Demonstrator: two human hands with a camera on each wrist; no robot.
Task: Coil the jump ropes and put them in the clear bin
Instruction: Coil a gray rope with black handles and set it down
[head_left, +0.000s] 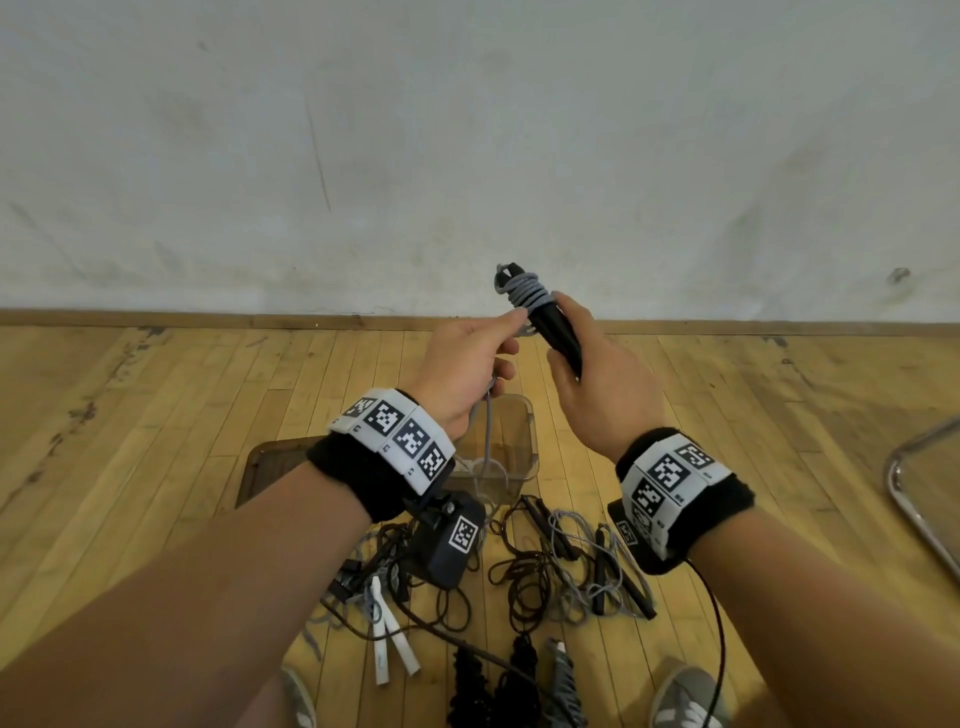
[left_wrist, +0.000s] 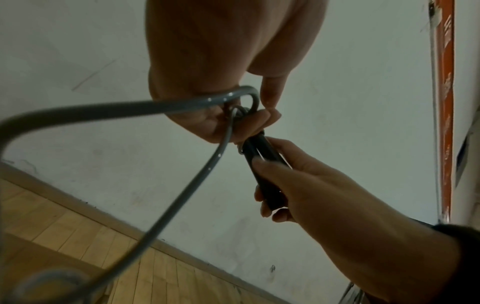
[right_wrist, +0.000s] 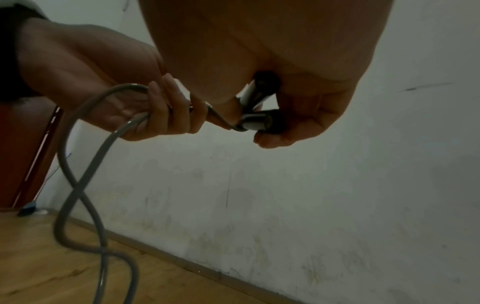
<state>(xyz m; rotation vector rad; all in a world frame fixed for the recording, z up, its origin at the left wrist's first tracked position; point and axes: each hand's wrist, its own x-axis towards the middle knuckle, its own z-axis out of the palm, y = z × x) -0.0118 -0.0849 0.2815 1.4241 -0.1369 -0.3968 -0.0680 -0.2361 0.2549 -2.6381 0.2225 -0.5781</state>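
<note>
Rope-winding over the bin, first rope barely started.

My right hand clamps both black handles; left hand fingers pinch the grey rope, a few turns wound, its tail hanging into the clear bin. Bin holds no coiled rope; tangled ropes wait on the scuffed wood floor below a stained white wall.

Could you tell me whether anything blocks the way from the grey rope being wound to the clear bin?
Nothing visible does: the clear bin sits open below the hands, and the grey rope already trails down into it.
</note>
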